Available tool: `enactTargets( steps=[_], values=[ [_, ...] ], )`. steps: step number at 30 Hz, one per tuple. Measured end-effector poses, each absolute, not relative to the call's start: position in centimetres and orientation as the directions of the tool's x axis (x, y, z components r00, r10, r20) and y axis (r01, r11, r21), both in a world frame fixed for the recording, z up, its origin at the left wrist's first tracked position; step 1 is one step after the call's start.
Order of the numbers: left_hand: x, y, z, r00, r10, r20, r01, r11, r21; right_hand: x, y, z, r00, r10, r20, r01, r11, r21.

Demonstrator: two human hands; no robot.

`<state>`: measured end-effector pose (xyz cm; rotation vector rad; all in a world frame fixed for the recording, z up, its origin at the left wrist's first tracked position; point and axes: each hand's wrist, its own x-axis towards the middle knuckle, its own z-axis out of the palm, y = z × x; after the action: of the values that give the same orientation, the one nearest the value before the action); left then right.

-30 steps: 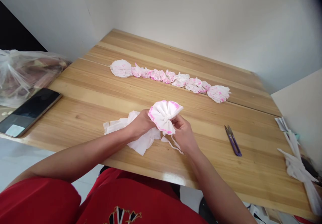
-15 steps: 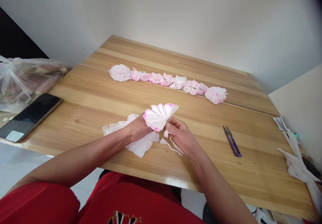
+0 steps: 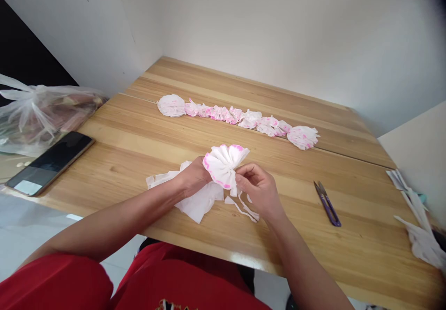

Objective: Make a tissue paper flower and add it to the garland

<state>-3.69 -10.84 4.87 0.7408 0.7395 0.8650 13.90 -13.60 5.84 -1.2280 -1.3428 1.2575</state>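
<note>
A pleated white paper flower [image 3: 223, 166] with pink edges is fanned out between my hands above the table. My left hand [image 3: 197, 176] holds it from behind on the left, its fingertips hidden by the petals. At the flower's right edge, the thumb and bent fingers of my right hand [image 3: 259, 187] pinch the paper. Beneath my left hand lie loose white sheets [image 3: 200, 203] of thin paper or cloth. Thin white strips [image 3: 245, 210] rest on the wood below my right hand.
Across the table [image 3: 139, 133] runs a row of pink-edged white flowers [image 3: 223, 114]. Purple thread snips [image 3: 327, 204] lie at the right, points away from me. At the left are a phone [image 3: 52, 161] and a tied plastic bag [image 3: 45, 115]. White scraps [image 3: 420, 231] hang at the right edge.
The flower's pleats have spread into a rounder fan and it faces the camera more. My right hand has shifted slightly right and down along its edge. The whole view has shifted a little.
</note>
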Motion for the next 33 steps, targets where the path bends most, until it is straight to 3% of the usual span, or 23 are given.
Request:
enactTargets(
  steps=[14,18,26,33],
  values=[
    [-3.6,-10.4,4.6,0.438,0.86,-0.261,-0.507,0.477,0.718,13.9,-13.4,5.1,-0.116,0.989,0.092,0.341,0.127,-0.931],
    [-3.5,-10.3,4.7,0.408,0.877,-0.253,-0.516,0.45,0.729,14.0,-13.3,5.5,-0.124,0.991,0.045,0.363,0.087,-0.928],
    [-3.8,-10.4,4.4,0.345,0.906,-0.247,-0.515,0.403,0.757,14.6,-13.1,5.9,-0.096,0.98,0.175,0.6,0.197,-0.775],
    [-4.0,-10.1,4.2,0.345,0.904,-0.253,-0.501,0.405,0.765,15.0,-12.9,6.3,-0.042,0.998,0.04,0.478,0.055,-0.876]
  ],
)
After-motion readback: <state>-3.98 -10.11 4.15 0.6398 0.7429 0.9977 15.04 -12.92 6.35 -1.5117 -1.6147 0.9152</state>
